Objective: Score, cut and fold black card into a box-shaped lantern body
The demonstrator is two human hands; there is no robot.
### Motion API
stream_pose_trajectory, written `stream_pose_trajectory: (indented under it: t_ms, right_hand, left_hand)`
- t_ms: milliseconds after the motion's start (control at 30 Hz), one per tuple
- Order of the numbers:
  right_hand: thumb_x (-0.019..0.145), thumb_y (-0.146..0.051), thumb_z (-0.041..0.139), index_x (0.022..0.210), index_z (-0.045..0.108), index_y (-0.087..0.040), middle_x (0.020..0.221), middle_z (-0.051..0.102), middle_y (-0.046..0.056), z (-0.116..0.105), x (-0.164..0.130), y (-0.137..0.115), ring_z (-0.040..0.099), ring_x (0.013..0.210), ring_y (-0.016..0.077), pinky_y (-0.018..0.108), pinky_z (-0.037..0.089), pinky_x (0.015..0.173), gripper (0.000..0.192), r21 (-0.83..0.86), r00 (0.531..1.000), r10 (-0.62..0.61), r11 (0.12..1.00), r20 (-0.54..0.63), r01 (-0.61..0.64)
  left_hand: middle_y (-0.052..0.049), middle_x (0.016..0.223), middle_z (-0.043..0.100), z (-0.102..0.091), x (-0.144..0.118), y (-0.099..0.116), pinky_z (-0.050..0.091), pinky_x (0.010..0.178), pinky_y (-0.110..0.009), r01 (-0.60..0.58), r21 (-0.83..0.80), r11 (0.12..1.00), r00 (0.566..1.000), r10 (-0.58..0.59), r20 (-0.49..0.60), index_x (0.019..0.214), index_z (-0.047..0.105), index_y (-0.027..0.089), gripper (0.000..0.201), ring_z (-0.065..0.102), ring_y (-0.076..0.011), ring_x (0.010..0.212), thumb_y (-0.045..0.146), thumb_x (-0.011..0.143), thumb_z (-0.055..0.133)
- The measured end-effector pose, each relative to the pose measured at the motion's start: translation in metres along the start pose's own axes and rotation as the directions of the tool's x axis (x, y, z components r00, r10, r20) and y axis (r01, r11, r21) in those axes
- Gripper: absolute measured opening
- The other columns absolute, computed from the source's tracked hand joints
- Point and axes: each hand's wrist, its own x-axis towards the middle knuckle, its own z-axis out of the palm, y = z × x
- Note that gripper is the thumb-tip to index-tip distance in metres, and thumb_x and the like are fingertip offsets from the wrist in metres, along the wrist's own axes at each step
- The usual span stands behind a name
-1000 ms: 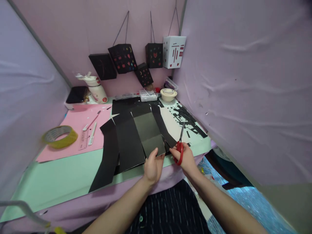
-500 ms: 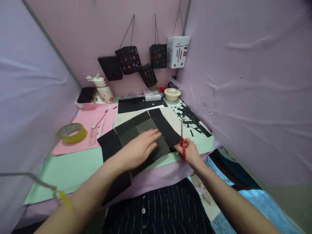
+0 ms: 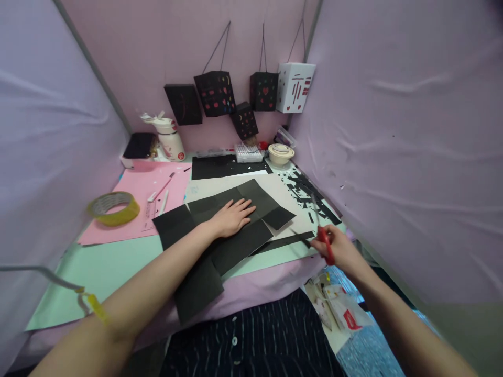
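Observation:
My left hand (image 3: 231,218) lies flat with fingers stretched on a creased sheet of black paper (image 3: 241,251). The sheet has slits and folded panels, and its near corner hangs over the table edge. In my right hand (image 3: 341,247) are red-handled scissors (image 3: 326,246), blades upward and blurred by motion. A thin black paper scrap (image 3: 302,239) seems pinched at the fingertips of that hand. Just below the sheet's right side lies a long black paper strip (image 3: 281,243).
A tape roll (image 3: 113,208), a pink craft knife (image 3: 161,187) and a ruler (image 3: 149,213) rest on pink paper at left. Black scraps (image 3: 310,193) litter the right side. Behind stand a white bottle (image 3: 171,141) and a cream bowl (image 3: 280,154). Decorated paper lanterns (image 3: 215,94) hang on the wall.
My right hand has moved right, away from the black sheet, with the scissors. The sheet's right panel has swung down toward me. My left hand has flattened onto the sheet.

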Motion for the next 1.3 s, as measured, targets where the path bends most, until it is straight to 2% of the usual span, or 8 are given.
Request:
stream_pose_trajectory:
  t_ms: [100, 200, 267, 400, 533, 700, 833, 1300]
  right_hand:
    - [0.064, -0.042, 0.072, 0.086, 0.049, -0.021, 0.066, 0.06, -0.001, -0.026, 0.026, -0.013, 0.053, 0.053, 0.0139, 0.026, 0.039, 0.049, 0.038, -0.015, 0.972, -0.082, 0.997, -0.222, 0.08]
    - [0.063, -0.047, 0.073, 0.082, 0.05, -0.02, 0.069, 0.059, 0.001, -0.04, 0.071, -0.021, 0.052, 0.058, 0.0148, 0.027, 0.038, 0.053, 0.04, -0.201, 0.873, -0.19, 0.974, -0.45, 0.108]
    - [0.064, -0.054, 0.071, 0.077, 0.051, -0.019, 0.067, 0.058, 0.002, -0.043, 0.097, -0.018, 0.052, 0.06, 0.0165, 0.028, 0.037, 0.054, 0.042, -0.298, 0.878, -0.169, 0.954, -0.448, 0.031]
    - [0.065, -0.057, 0.069, 0.08, 0.054, -0.018, 0.067, 0.059, 0.003, -0.038, 0.096, -0.003, 0.053, 0.06, 0.0172, 0.028, 0.037, 0.053, 0.045, -0.299, 0.947, -0.045, 0.953, -0.319, -0.056]
    - [0.069, -0.05, 0.069, 0.085, 0.055, -0.019, 0.067, 0.055, 0.0, -0.024, 0.027, -0.003, 0.048, 0.058, 0.0144, 0.026, 0.037, 0.053, 0.038, -0.159, 0.999, -0.005, 0.987, 0.039, 0.011]
    - [0.076, -0.052, 0.069, 0.084, 0.055, -0.02, 0.07, 0.049, -0.002, 0.007, -0.054, -0.009, 0.041, 0.06, 0.0123, 0.025, 0.035, 0.056, 0.035, 0.037, 0.786, 0.032, 0.997, 0.617, -0.07]
    - [0.079, -0.054, 0.068, 0.087, 0.053, -0.02, 0.071, 0.046, -0.003, 0.031, -0.069, -0.002, 0.042, 0.062, 0.0119, 0.024, 0.033, 0.056, 0.037, 0.002, 0.703, 0.142, 0.98, 0.696, -0.2]
    - [0.083, -0.05, 0.064, 0.089, 0.051, -0.017, 0.067, 0.054, -0.002, 0.058, -0.061, -0.024, 0.048, 0.057, 0.0095, 0.022, 0.033, 0.05, 0.035, -0.009, 0.663, 0.213, 0.955, 0.717, -0.298]
  left_hand:
    - [-0.006, 0.159, 0.022, -0.003, 0.017, -0.012, 0.011, 0.116, -0.048, -0.069, -0.038, 0.997, 0.997, 0.07, 0.013, 0.148, 0.035, 0.025, 0.052, 0.017, -0.0254, 0.147, 0.041, 0.099, 0.031]
    - [-0.007, 0.155, 0.032, -0.008, 0.031, -0.019, 0.018, 0.116, -0.04, -0.169, -0.054, 0.984, 0.986, 0.169, -0.004, 0.144, 0.042, 0.023, 0.051, 0.026, -0.0239, 0.144, 0.042, 0.097, 0.036]
    - [-0.007, 0.152, 0.038, -0.013, 0.032, -0.017, 0.023, 0.114, -0.034, -0.192, -0.04, 0.981, 0.981, 0.191, -0.024, 0.141, 0.047, 0.022, 0.049, 0.035, -0.0226, 0.14, 0.041, 0.096, 0.04]
    - [-0.012, 0.152, 0.038, -0.024, 0.007, -0.007, 0.028, 0.111, -0.037, -0.048, -0.027, 0.998, 0.995, 0.045, -0.086, 0.138, 0.051, 0.017, 0.054, 0.038, -0.0285, 0.137, 0.048, 0.094, 0.045]
    - [-0.017, 0.154, 0.032, -0.02, -0.03, -0.001, 0.014, 0.115, -0.051, 0.107, -0.001, 0.994, 0.993, -0.107, -0.059, 0.144, 0.043, 0.017, 0.074, 0.024, -0.0354, 0.144, 0.066, 0.089, 0.043]
    - [-0.013, 0.16, 0.015, -0.004, -0.051, -0.004, 0.009, 0.115, -0.052, 0.131, 0.015, 0.991, 0.991, -0.132, 0.013, 0.151, 0.03, 0.024, 0.075, 0.011, -0.033, 0.147, 0.067, 0.09, 0.041]
    - [-0.011, 0.16, 0.014, -0.002, -0.052, -0.005, 0.005, 0.117, -0.049, 0.062, 0.022, 0.998, 0.998, -0.062, 0.006, 0.151, 0.028, 0.026, 0.079, 0.009, -0.0293, 0.148, 0.072, 0.088, 0.038]
    - [-0.01, 0.16, 0.017, -0.006, -0.051, -0.001, 0.005, 0.118, -0.048, 0.006, 0.018, 1.0, 1.0, -0.006, 0.016, 0.15, 0.03, 0.026, 0.078, 0.013, -0.0278, 0.148, 0.073, 0.089, 0.033]
